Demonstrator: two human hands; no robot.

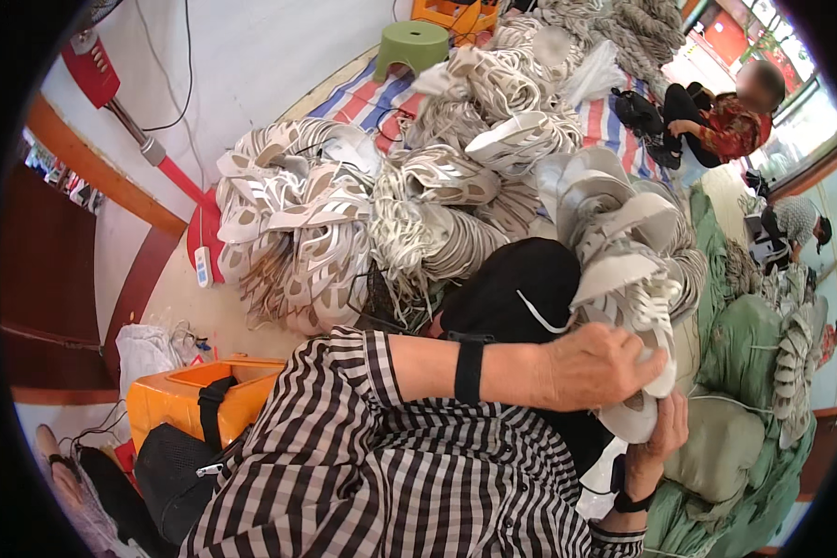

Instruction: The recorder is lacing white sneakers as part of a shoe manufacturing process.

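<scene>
A white and beige shoe upper [634, 418] with white laces is between my two hands, right of centre, tilted. My left hand [593, 367] reaches across from the left and is closed on its side, fingertips bent near the laces. From below, my right hand [662, 432] grips its lower end, with the thumb partly hidden. Just beyond my hands rises a stack of similar uppers [614, 223], grey-white and nested in each other. A black cloth-covered rounded shape [511, 288], perhaps my knee, lies beside them with a loose white lace end on it.
Bundled uppers [316, 232] are heaped on the floor ahead. A green stool [409, 48] stands at the back and an orange crate [172, 405] at left. Green sacks [739, 344] lie at right. Two people sit farther off, one in a red patterned top [739, 126].
</scene>
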